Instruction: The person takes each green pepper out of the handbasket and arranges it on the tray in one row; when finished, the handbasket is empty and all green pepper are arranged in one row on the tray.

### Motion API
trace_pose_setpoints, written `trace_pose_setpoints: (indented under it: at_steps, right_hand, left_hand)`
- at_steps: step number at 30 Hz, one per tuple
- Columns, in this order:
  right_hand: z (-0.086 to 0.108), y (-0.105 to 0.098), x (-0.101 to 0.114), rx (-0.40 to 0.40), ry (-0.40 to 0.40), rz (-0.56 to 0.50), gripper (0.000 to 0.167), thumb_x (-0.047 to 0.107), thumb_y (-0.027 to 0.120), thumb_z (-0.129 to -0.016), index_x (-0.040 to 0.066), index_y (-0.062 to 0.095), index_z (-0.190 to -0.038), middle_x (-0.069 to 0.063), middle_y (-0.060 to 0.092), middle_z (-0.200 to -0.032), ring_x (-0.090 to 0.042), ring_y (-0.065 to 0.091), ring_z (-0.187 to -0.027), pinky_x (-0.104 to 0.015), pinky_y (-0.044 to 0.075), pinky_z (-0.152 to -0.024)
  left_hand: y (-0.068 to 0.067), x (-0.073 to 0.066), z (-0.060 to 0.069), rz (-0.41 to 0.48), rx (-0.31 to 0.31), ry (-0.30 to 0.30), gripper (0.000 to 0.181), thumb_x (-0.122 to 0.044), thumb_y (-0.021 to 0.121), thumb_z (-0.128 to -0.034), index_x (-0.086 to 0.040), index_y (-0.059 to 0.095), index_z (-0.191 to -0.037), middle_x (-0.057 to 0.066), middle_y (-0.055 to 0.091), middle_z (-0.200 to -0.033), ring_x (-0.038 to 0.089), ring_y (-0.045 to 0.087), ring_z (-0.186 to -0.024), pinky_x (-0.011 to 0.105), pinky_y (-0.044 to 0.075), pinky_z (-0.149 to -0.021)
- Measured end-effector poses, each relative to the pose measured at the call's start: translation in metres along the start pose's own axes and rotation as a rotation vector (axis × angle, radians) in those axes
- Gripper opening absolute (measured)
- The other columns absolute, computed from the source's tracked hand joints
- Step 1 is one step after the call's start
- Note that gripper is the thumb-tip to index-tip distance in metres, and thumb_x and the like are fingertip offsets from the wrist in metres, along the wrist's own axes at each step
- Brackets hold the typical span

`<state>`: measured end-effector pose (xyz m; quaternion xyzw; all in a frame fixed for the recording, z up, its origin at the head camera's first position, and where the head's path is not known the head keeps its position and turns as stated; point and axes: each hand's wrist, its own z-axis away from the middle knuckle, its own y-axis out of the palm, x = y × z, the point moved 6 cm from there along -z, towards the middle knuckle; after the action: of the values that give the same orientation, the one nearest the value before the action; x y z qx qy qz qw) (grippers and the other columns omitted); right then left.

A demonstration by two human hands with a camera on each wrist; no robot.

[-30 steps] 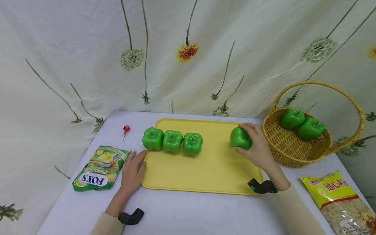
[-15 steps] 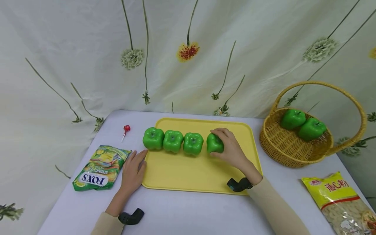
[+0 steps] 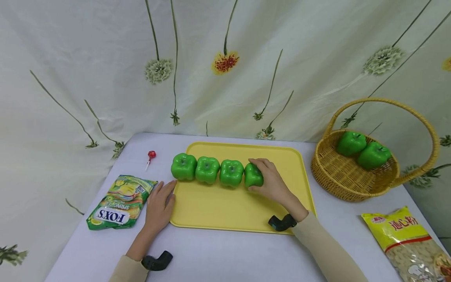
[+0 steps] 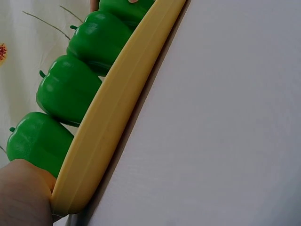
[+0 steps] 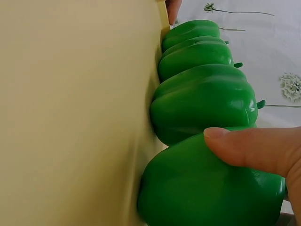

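My right hand (image 3: 270, 184) grips a green bell pepper (image 3: 252, 176) at the right end of a row on the yellow tray (image 3: 225, 209). In the right wrist view my thumb (image 5: 249, 146) lies across that pepper's side, and the pepper rests on the tray. To its left stand three more green peppers, the nearest (image 3: 231, 172) beside it, then a middle one (image 3: 207, 170) and a leftmost one (image 3: 184, 166) at the tray's left edge. My left hand (image 3: 160, 205) rests at the tray's left rim with its fingers extended, holding nothing.
At the right a wicker basket (image 3: 331, 182) with a tall handle holds two green peppers (image 3: 373, 154). A bag of pasta (image 3: 408, 243) lies in front of it. Left of the tray are a green Fox's candy bag (image 3: 119, 201) and a red lollipop (image 3: 151, 155).
My right hand has carried the pepper leftward from the tray's right side and brought it to the row's end. The left hand has stayed where it was.
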<state>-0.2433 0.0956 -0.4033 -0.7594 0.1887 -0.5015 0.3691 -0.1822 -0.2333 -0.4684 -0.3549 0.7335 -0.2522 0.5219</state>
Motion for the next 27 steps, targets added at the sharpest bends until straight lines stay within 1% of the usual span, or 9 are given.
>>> trace_pose_setpoints:
  at_steps: [5, 10, 15, 19, 21, 24, 27]
  right_hand:
    - [0.000, 0.000, -0.001, -0.002, 0.010, 0.009, 0.088, 0.011, 0.089, -0.068, 0.009, 0.044, -0.145, -0.018, 0.049, -0.138, -0.039, 0.047, -0.126, -0.057, 0.047, -0.100]
    - [0.001, -0.001, -0.001, -0.009, 0.001, 0.011, 0.092, 0.013, 0.090, -0.067, 0.009, 0.042, -0.146, -0.018, 0.047, -0.140, -0.039, 0.046, -0.128, -0.058, 0.046, -0.100]
    - [0.004, -0.008, 0.001, -0.016, -0.010, -0.008, 0.092, 0.019, 0.090, -0.068, 0.010, 0.041, -0.146, -0.017, 0.043, -0.144, -0.038, 0.043, -0.131, -0.059, 0.045, -0.102]
    - [0.009, -0.022, 0.004, -0.027, -0.028, -0.037, 0.088, 0.028, 0.087, -0.072, 0.011, 0.043, -0.146, -0.015, 0.040, -0.148, -0.037, 0.038, -0.137, -0.060, 0.039, -0.107]
    - [0.012, -0.032, 0.004, -0.043, -0.049, -0.039, 0.084, 0.030, 0.085, -0.074, 0.010, 0.044, -0.145, -0.015, 0.040, -0.149, -0.037, 0.037, -0.138, -0.061, 0.037, -0.108]
    - [0.016, -0.049, 0.000, -0.090, -0.079, -0.037, 0.078, 0.027, 0.083, -0.078, 0.008, 0.046, -0.143, -0.017, 0.042, -0.148, -0.039, 0.037, -0.138, -0.063, 0.037, -0.107]
    - [0.021, -0.070, -0.015, -0.161, -0.090, -0.013, 0.071, 0.021, 0.081, -0.079, 0.004, 0.048, -0.140, -0.020, 0.043, -0.145, -0.041, 0.040, -0.134, -0.064, 0.038, -0.104]
  left_hand:
    - [0.000, 0.000, -0.001, 0.000, -0.002, 0.005, 0.044, -0.003, 0.049, -0.0957, 0.001, 0.050, -0.140, 0.022, 0.052, -0.142, 0.050, 0.030, -0.139, 0.068, 0.018, -0.111]
    - [-0.002, -0.003, -0.001, 0.005, -0.010, 0.014, 0.044, -0.002, 0.049, -0.0955, 0.001, 0.051, -0.139, 0.022, 0.053, -0.141, 0.050, 0.031, -0.139, 0.068, 0.019, -0.111]
    - [-0.002, -0.005, -0.001, 0.008, -0.003, 0.012, 0.044, -0.003, 0.048, -0.0960, 0.001, 0.051, -0.140, 0.022, 0.052, -0.142, 0.050, 0.031, -0.139, 0.069, 0.019, -0.111]
    - [0.000, -0.005, -0.001, 0.012, 0.001, 0.016, 0.044, -0.003, 0.048, -0.0957, 0.001, 0.050, -0.140, 0.022, 0.052, -0.142, 0.050, 0.030, -0.139, 0.069, 0.019, -0.110]
    - [0.000, -0.004, -0.001, 0.011, -0.001, 0.019, 0.045, -0.002, 0.049, -0.0952, 0.001, 0.051, -0.140, 0.022, 0.052, -0.142, 0.050, 0.030, -0.139, 0.069, 0.019, -0.110]
    - [-0.001, -0.003, -0.001, 0.010, -0.007, 0.022, 0.045, -0.002, 0.049, -0.0946, 0.001, 0.051, -0.139, 0.023, 0.053, -0.141, 0.051, 0.031, -0.138, 0.070, 0.019, -0.109]
    - [-0.001, -0.003, -0.001, 0.005, -0.006, 0.018, 0.044, -0.002, 0.049, -0.0947, 0.001, 0.051, -0.139, 0.023, 0.053, -0.141, 0.051, 0.031, -0.138, 0.070, 0.019, -0.109]
